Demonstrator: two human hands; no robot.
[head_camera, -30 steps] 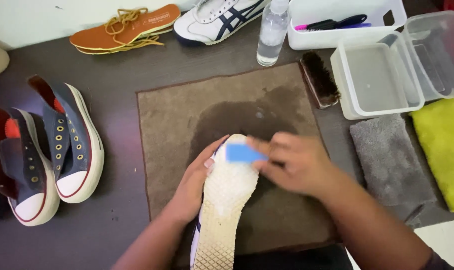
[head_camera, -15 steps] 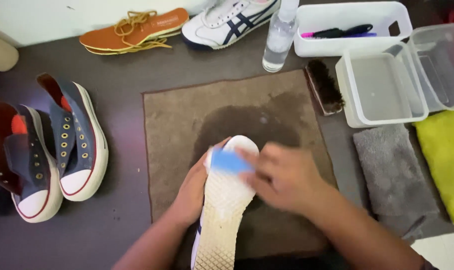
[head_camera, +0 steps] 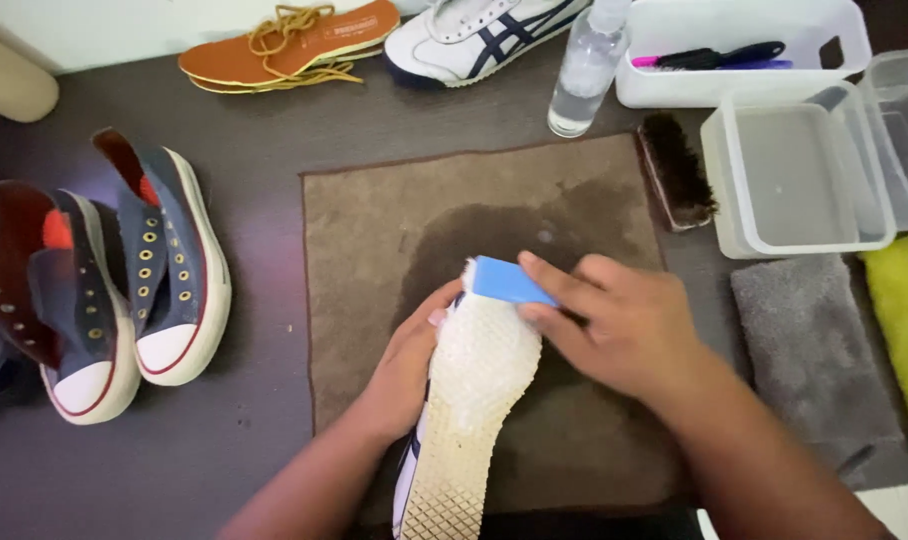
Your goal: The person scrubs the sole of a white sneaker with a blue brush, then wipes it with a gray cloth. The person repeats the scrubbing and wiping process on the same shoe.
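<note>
The left hand is gripping an upturned white shoe along its side edge, fingers wrapped around the forefoot, which is keeping the textured sole facing up and steady. The right hand is clenching a small blue block between fingers and thumb and is pressing it against the toe end of the sole, at about 12 o'clock on the shoe. White foam is covering the front part of the sole, while the heel part toward 6 o'clock is looking yellowish and dry.

The shoe is lying over a brown cloth spread on the dark counter; a darker wet patch is showing in the cloth just beyond the toe, so the cloth seems to be serving as a catch for drips.

At 9 o'clock from the cloth, a pair of navy high-top sneakers is sitting without laces. At 11 o'clock, orange insoles with yellow laces piled on them are lying near the wall. At 12 o'clock, the second white shoe with dark stripes is resting upright, and a clear spray bottle is standing just beside it. At 1 o'clock, a dark bristle brush is lying on its side at the cloth's corner. Clear plastic tubs are sitting at 2 o'clock, with a white tray holding small tools behind them. A grey towel and a yellow one are lying at 3 o'clock.
</note>
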